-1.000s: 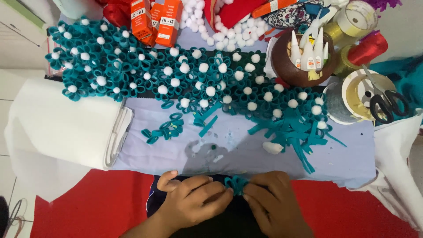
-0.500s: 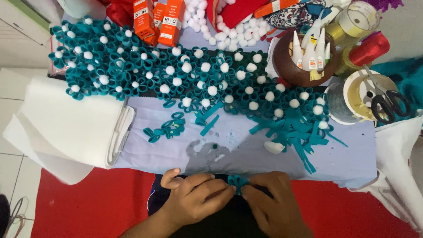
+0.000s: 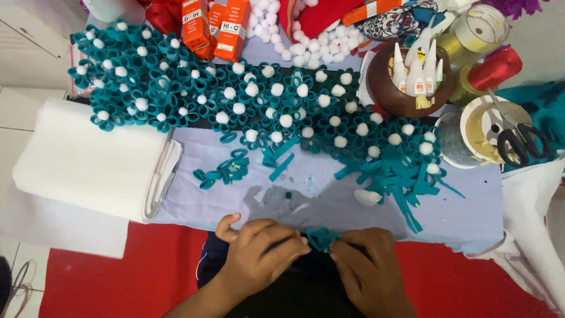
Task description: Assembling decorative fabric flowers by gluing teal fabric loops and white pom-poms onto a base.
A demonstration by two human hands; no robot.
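At the near edge of the lilac table cover [image 3: 329, 194], my left hand [image 3: 262, 250] and right hand [image 3: 368, 268] have barely shifted in the past second, fingertips still pinching the small teal felt flower [image 3: 322, 238] between them, petals unfinished.

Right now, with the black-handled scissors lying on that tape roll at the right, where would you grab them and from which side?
Probably by the black handle loops, coming from above on the near side. The scissors lie flat across the white tape roll, blades pointing away toward the brown bowl, so the loops are the open, blunt end.
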